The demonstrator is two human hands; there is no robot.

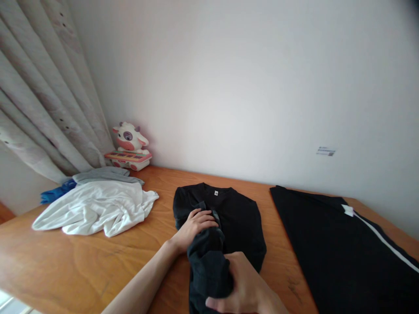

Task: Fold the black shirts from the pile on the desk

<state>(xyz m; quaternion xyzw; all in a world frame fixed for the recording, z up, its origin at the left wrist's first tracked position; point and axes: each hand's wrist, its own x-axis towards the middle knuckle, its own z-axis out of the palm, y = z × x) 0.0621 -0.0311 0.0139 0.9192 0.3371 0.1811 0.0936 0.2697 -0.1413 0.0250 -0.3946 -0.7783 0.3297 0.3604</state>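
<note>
The shirt (242, 222) lies on the table (278, 235). Your left hand (198, 223) rests on it, fingers extended; your right hand (244, 279) grips a bunched fold. Expect light, limp, probably sturdy fabric; pinch doubled edges.

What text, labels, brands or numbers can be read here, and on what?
None legible.
Print on the wall: small lines and a dark square, too small and blurred.
Collar label on the black shirt: dark mark, too small.
Cow toy: small mark on its front, can't tell if lettering.
</note>
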